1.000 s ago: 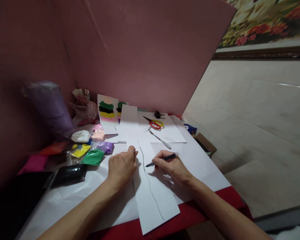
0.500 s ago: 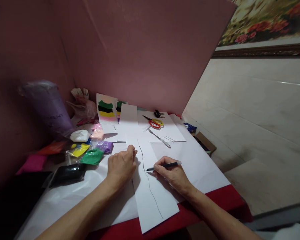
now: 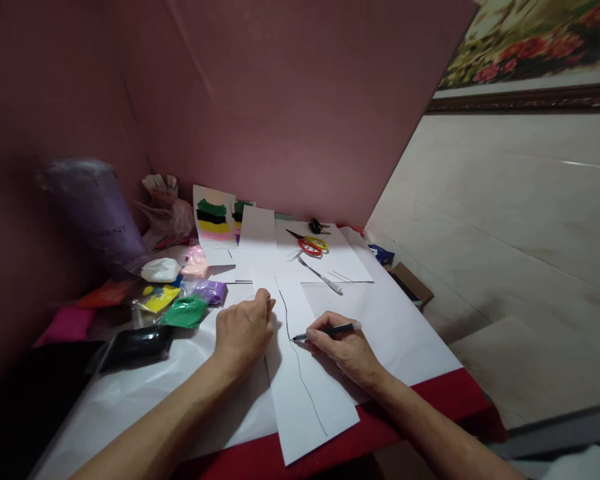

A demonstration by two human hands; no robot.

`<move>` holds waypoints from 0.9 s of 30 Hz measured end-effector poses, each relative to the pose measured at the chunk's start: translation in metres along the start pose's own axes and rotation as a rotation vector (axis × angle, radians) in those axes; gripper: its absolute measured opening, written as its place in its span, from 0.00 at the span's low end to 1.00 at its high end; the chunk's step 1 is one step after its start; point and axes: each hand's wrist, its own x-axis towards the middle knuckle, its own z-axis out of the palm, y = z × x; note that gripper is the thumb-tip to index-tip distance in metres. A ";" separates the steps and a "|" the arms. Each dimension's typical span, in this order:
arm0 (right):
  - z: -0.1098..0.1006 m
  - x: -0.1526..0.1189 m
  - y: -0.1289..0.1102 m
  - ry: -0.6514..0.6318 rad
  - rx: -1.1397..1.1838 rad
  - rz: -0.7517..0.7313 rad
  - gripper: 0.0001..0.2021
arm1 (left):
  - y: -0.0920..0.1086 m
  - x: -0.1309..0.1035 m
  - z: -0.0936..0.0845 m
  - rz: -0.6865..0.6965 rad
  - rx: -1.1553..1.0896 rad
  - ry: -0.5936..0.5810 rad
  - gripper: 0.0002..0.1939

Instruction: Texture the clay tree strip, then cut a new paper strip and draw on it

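Note:
A long white paper strip runs lengthwise in front of me and overhangs the table's near edge. A wavy dark line goes down it, heavier in its upper half. My right hand grips a dark pen with a clear end, its tip at the line near mid-strip. My left hand is closed in a fist against the strip's left side, knuckles up. Its curled fingers hide whatever may be inside.
Beyond the hands lie scissors, a fork, thin wires and keys. Bagged coloured clay, including a green pack and a black pack, crowds the left. Painted cards lean at the back.
The pen tip has shifted slightly left and up, meeting the drawn line. My left hand stays nearly where it was, still closed.

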 end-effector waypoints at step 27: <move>0.001 0.001 0.007 -0.020 0.073 0.055 0.06 | -0.002 0.000 0.004 0.008 0.023 0.030 0.17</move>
